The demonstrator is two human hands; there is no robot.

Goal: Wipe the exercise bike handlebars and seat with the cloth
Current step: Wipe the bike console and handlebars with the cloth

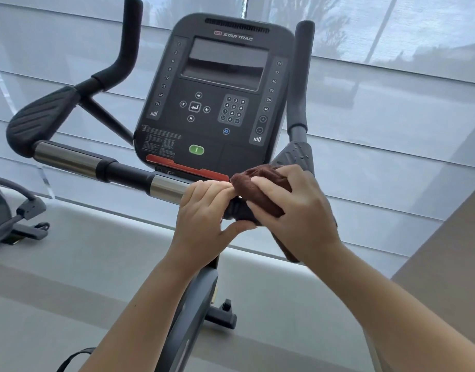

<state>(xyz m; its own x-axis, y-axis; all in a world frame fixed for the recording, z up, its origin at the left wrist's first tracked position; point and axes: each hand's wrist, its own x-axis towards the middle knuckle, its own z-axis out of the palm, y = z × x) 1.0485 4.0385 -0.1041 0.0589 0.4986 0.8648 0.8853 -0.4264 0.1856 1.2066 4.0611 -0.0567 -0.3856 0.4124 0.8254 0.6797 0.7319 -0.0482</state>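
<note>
A person's right hand (292, 210) clasped a brown cloth (260, 189) around the middle of the exercise bike's handlebars (67, 158). Its fingers curled over the bunched fabric, which lay under the palm, and one end hung down below the wrist. The left hand (204, 210) gripped the bar just beside it, with the fingers curled over the top, the thumb hooked beneath and the fingertips touching the cloth's left edge. Directly above both hands stood the bike's console (217, 89), its screen dark and a green button showing near its lower edge. The handlebars' steel-sleeved section ran out to the left, well apart from the cloth. Pale window blinds (392, 116) filled the background.
</note>
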